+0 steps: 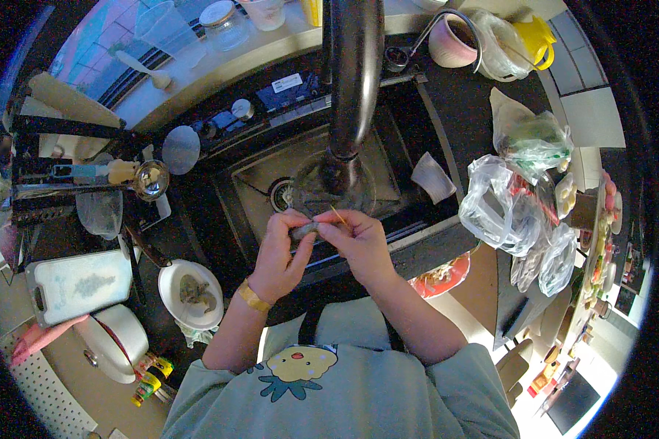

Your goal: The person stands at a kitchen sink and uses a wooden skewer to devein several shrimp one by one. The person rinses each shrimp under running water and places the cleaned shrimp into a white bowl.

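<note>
Both hands meet over the near edge of a dark sink [252, 181]. Between the fingertips of my left hand [281, 249] is a small greyish piece of food [303, 229], which looks like a raw shrimp. My right hand [359, 241] pinches the other end of it, and a thin wooden toothpick [338, 214] sticks up from among its fingers. Just beyond the fingers, below the black faucet [354, 82], a clear round bowl [334, 186] stands in the sink. A white bowl [165, 296] holding several greyish shrimp-like pieces lies left of my left forearm.
A white cutting board [82, 285] and a lidded white pot [112, 343] are at the left. A folded white cloth [434, 177] lies on the sink's right ledge. Plastic bags [500, 208] crowd the right counter. A red container with scraps [444, 276] is below the counter edge.
</note>
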`<state>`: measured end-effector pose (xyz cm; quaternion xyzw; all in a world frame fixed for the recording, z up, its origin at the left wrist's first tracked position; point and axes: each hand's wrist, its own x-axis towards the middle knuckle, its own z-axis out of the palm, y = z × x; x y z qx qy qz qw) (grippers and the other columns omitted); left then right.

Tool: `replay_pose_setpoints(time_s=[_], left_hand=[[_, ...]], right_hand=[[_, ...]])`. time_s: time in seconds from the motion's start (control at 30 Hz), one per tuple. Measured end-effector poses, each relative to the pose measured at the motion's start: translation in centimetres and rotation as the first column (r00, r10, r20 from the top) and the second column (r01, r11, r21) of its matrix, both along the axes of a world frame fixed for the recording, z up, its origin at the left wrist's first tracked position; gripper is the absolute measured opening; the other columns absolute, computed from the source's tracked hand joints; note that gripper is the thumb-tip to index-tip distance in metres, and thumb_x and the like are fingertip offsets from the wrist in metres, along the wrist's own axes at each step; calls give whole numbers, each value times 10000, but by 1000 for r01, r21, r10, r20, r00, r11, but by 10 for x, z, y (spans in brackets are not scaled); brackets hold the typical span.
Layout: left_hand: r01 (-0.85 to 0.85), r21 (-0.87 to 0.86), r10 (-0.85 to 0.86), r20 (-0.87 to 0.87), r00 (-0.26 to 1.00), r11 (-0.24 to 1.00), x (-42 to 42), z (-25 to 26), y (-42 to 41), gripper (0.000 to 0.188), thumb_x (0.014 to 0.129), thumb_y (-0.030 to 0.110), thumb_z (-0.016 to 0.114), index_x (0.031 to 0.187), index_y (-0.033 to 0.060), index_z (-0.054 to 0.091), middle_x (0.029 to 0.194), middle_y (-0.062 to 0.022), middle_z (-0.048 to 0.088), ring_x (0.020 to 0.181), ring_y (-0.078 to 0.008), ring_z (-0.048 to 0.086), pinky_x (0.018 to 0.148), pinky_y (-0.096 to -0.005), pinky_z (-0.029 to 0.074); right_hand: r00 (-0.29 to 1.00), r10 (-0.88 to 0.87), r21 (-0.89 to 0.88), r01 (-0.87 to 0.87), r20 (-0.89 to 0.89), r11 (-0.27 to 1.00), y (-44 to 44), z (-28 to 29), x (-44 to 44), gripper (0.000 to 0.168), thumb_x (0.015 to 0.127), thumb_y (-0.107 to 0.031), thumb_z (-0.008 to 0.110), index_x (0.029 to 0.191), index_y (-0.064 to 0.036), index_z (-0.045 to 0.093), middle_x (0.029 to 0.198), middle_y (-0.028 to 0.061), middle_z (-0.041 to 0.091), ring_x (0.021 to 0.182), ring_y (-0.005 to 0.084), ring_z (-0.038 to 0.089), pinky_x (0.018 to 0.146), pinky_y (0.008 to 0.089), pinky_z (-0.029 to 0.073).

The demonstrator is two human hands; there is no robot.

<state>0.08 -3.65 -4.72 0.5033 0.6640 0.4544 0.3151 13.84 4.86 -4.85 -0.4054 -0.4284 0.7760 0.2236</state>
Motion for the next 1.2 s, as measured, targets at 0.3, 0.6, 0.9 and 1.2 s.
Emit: replay_pose_setpoints(time_s=[0.3,0.6,0.9,1.2], left_hand=[[-137,-108,117,-173,978,985,-13,-1,-15,244,789,65,673,1005,54,559,976,-121,603,920,-309,547,830,-378,412],[-247,-22,219,-396,892,969,-24,0,-60,249,691,61,750,917,110,657,896,-50,659,874,-244,596,846,-362,402],[-275,43,270,-377,886,961,-6,31,-44,308,655,52,757,947,116,685,879,-38,665,860,-219,600,857,-356,400],[-253,61,257,-352,900,966,-4,33,-40,364,639,59,764,988,129,692,878,-34,650,844,-223,591,841,-351,414]], right_hand=[[993,-6,186,-16,115,982,3,-13,5,171,884,-137,651,1011,-24,673,875,-8,673,766,55,572,707,218,472],[916,169,473,-337,363,814,-8,-19,14,190,933,-198,561,1028,-44,621,833,118,679,721,178,650,635,284,509],[862,148,772,-502,486,389,-34,34,3,168,845,-103,615,1010,-73,607,776,108,667,633,263,651,538,367,513],[883,69,837,-463,465,292,-35,41,5,224,801,-79,645,1023,-76,613,679,77,635,555,230,618,497,348,494]])
